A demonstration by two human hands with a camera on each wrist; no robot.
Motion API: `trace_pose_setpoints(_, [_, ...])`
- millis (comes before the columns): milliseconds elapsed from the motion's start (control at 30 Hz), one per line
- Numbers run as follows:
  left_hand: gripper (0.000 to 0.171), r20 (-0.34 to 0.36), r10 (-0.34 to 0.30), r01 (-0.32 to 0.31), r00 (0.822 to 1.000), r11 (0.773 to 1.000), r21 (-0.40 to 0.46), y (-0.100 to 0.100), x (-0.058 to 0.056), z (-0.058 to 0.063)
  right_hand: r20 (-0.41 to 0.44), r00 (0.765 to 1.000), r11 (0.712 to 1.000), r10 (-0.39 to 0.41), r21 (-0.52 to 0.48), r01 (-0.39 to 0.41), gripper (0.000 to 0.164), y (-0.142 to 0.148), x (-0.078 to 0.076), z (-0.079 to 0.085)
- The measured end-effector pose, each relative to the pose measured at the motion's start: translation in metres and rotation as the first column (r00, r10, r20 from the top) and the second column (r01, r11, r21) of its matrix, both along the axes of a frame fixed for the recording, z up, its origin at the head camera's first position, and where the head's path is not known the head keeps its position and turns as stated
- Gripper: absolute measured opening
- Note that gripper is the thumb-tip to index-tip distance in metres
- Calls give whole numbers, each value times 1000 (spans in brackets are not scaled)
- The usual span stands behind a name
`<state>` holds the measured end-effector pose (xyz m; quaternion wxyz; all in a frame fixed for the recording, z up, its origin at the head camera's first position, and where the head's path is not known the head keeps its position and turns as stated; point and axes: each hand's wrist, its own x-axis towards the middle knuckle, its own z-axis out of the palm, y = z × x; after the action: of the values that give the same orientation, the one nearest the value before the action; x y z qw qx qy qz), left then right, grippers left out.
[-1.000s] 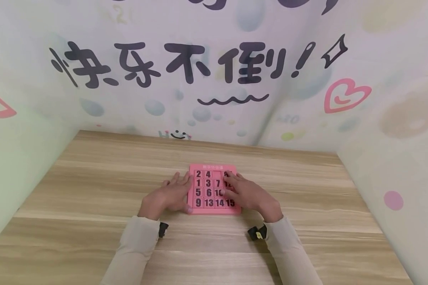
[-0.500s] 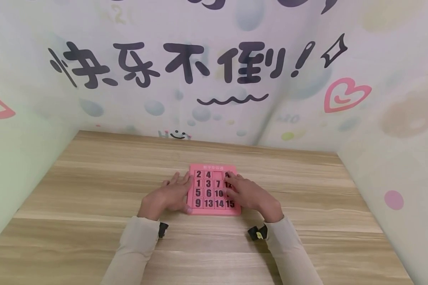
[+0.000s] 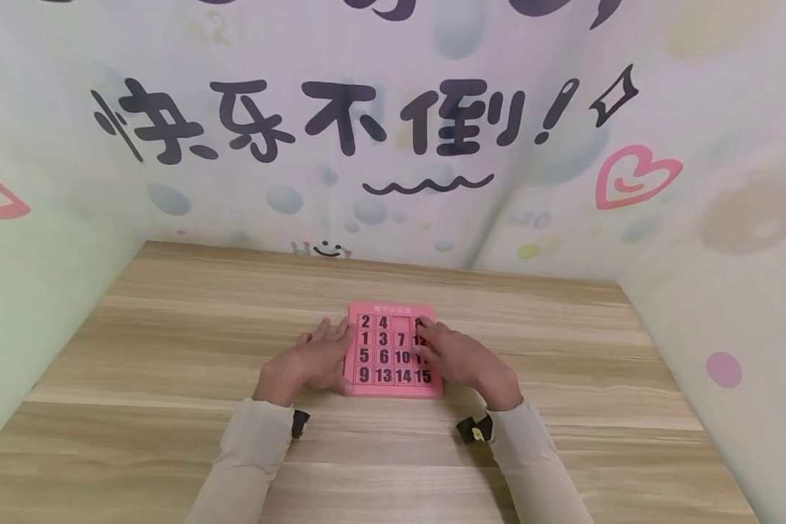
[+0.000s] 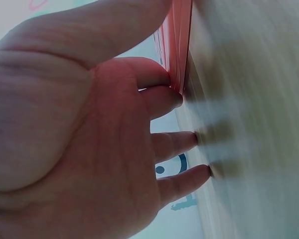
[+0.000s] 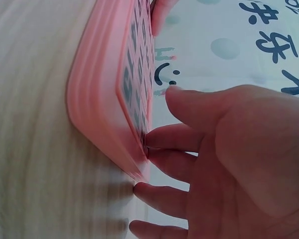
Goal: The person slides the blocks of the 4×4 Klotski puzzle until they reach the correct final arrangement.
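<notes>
One pink number-slide puzzle (image 3: 393, 348) lies flat on the worktop (image 3: 137, 407), about central in my head view, with fifteen tiles and a single vacant cell (image 3: 400, 322) in its far row. The left hand (image 3: 311, 362) lies straight-fingered and spread along the board's left side, gripping nothing; the right hand (image 3: 460, 358) is extended too, fingertips over the right-hand column, nothing grasped. My worry is a stray sideways push: the 8 tile (image 3: 415, 323) borders the vacant cell and could slip across. That hand also partly covers the 8, so I could misread it. Worktop stretches widely to both sides; the printed backdrop (image 3: 393, 218) bounds the far edge, leaving a strip of room behind the board.

In the left wrist view, the thumb (image 4: 122, 27) runs out of frame beside the board, two fingertips meet its side, and the others reach down to the worktop. If this bracing slackens, I judge the board could skid or twist.

In the right wrist view, the thumb (image 5: 202, 104) hangs off the board's face while two fingertips meet its edge. Uneven pressure could jam a tile; I cannot tell how firmly they press.
</notes>
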<state>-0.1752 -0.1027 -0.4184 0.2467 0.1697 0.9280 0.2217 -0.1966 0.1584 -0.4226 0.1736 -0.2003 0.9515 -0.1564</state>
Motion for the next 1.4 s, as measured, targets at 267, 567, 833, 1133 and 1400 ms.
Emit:
trace_pose_setpoints(267, [103, 7, 5, -4, 1000, 1000, -16, 0, 1, 1, -12, 1000, 1000, 1, 27, 0, 58, 0, 1, 1])
trace_pose_setpoints(567, [103, -12, 0, 0, 1000, 1000, -18, 1, 1, 0, -67, 997, 999, 29, 19, -28, 60, -1, 3, -1])
trace_pose_setpoints(833, [103, -9, 6, -6, 1000, 1000, -18, 1, 1, -1, -159, 983, 996, 86, 25, -84, 60, -15, 6, -6])
trace_pose_setpoints(1133, [101, 2, -4, 4, 1000, 1000, -5, 5, 2, -2, -164, 979, 990, 122, 95, -107, 65, -27, 8, -10])
trace_pose_setpoints(1400, [101, 2, -3, 3, 1000, 999, -38, 1, 1, 1, -188, 972, 986, 140, 122, -118, 59, -42, 6, -9])
